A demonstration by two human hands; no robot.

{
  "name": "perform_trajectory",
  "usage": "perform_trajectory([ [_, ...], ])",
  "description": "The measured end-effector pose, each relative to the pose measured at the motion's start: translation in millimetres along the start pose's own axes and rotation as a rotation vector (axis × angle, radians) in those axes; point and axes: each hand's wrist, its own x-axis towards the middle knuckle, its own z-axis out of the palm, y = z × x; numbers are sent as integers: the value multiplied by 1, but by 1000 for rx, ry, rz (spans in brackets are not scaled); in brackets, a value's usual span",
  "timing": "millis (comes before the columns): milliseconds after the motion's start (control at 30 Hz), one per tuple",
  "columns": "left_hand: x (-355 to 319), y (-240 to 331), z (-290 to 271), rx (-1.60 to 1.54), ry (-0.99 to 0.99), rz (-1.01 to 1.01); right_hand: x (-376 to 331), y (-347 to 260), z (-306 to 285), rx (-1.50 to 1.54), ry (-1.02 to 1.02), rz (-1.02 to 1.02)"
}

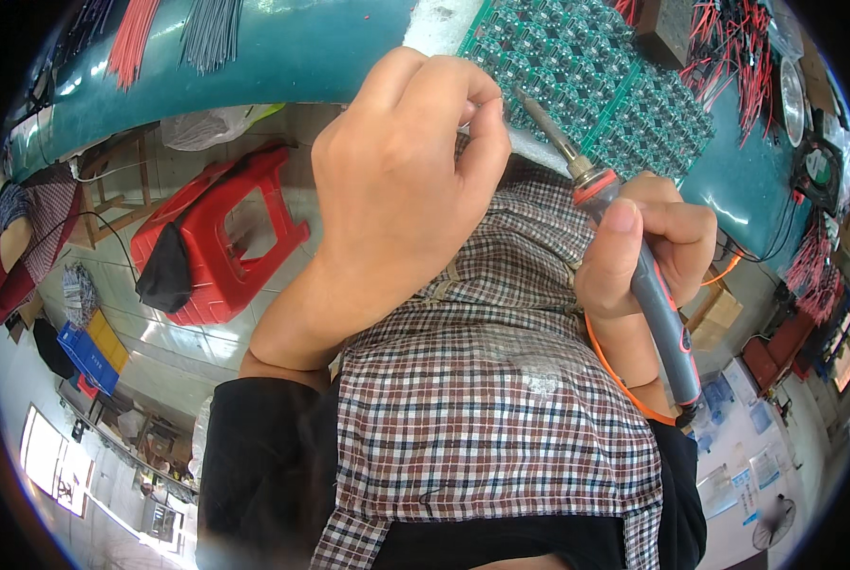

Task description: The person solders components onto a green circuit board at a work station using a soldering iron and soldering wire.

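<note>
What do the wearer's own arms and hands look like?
The left hand and right hand are both ungloved, and no watch shows. Black sleeves, with no marking visible, leave the forearms bare.

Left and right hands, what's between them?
In the head view, the soldering iron's shaft points from right hand toward left hand; checked apron and circuit boards show beyond.

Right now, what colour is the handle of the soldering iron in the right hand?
The handle is dark grey with red accents, clearest in the head view.
</note>
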Motion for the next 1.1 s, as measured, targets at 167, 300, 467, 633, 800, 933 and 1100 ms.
perform_trajectory([
  [167, 0, 0, -2, -13, 2, -7, 0, 1, 0, -4, 7, -11],
  [300, -1, 1, -1, -27, 9, -6, -1, 0, 0, 2, 8, -10],
  [467, -1, -1, 2, -10, -8, -6, -1, 1, 2, 16, 24, 1],
  [633, 0, 0, 2, -2, -12, 4, -2, 1, 0, -2, 27, -13],
  [800, 1, 3, -1, -62, 8, -19, -1, -2, -2, -2, 45, -15],
  [933, 1, 0, 1, -19, -22, -1, 0, -5, -3, -12, 18, 14],
  [1100, 1, 0, 3, 6, -25, -4, 1, -5, -5, -36, -32, 37],
])
